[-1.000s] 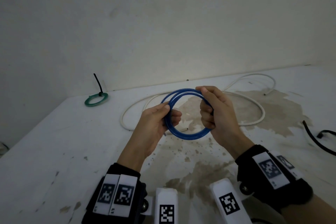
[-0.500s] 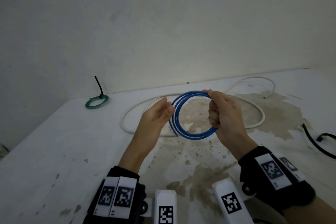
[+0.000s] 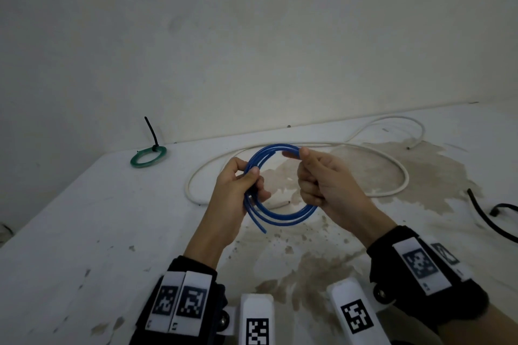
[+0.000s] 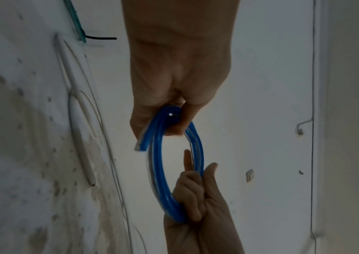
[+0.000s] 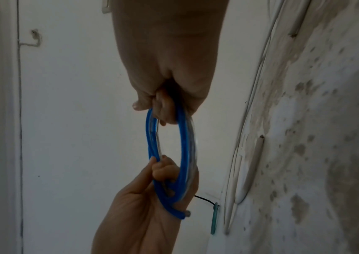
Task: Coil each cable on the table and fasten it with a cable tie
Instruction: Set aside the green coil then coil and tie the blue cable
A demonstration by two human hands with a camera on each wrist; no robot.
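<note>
A blue cable [image 3: 283,216] wound into a small coil hangs in the air above the table, held between both hands. My left hand [image 3: 241,185] grips the coil's left side [image 4: 158,130], thumb over the strands, and one cut end [image 3: 263,230] sticks out below it. My right hand [image 3: 316,176] grips the right side [image 5: 182,120], thumb and forefinger pinching the top strand. A long white cable [image 3: 364,193] lies loose in wide loops on the table behind. A green coil [image 3: 148,157] tied with a black cable tie [image 3: 152,134] lies at the far left.
The white table [image 3: 84,246] carries a large brown stain [image 3: 420,171] in the middle and right. A black cable [image 3: 487,221] lies at the right edge. A wall [image 3: 252,36] rises directly behind the table.
My left hand, which had let go with fingers straight half a second ago, has closed on the coil's left side again. A cut end now hangs below it.
</note>
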